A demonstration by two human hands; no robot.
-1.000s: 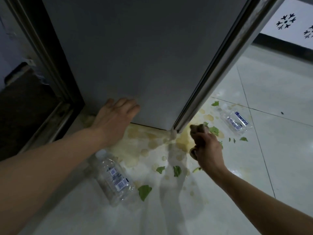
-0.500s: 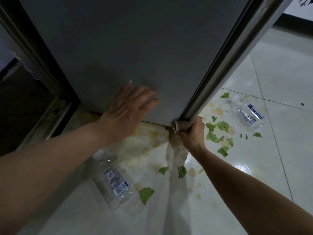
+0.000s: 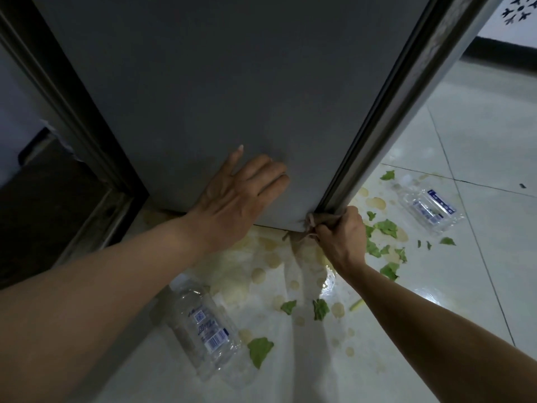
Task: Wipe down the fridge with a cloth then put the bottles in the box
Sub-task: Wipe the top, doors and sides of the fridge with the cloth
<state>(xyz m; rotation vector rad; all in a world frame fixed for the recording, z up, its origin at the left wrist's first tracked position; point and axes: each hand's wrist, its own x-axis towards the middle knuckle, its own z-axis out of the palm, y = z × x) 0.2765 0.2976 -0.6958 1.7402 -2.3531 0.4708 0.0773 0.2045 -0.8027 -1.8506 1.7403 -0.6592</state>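
Since a second earlier, both hands had climbed from the floor onto the fridge: the right one, which had hung over the spill with the cloth, had come up to the bottom corner of the door edge, and the left had slid right along the panel.

At far left stood a dark door frame (image 3: 72,112). Next came the fridge (image 3: 218,82), its grey side panel filling the upper view. The left hand (image 3: 235,199) lay flat on that panel near its lower edge, fingers (image 3: 267,175) straight and close together, pressing (bracing, I judged). Below the left forearm a clear bottle (image 3: 203,324) lay on its side on the floor (image 3: 479,286), among pale stains and green leaf scraps (image 3: 260,349).

Further right, the right hand (image 3: 341,231) was curled round a bunched cloth (image 3: 309,225), holding it against the fridge's bottom corner where the metal trim (image 3: 392,112) met the panel; only a frayed bit of cloth showed past the knuckles. Beyond it a second bottle (image 3: 433,209) lay on the floor, well apart from the first, with more leaf scraps between.

That shift suggested the wiping was reaching the fridge's lowest edge. Both bottles were untouched, and no box was in view, so the second half of the task had not begun.
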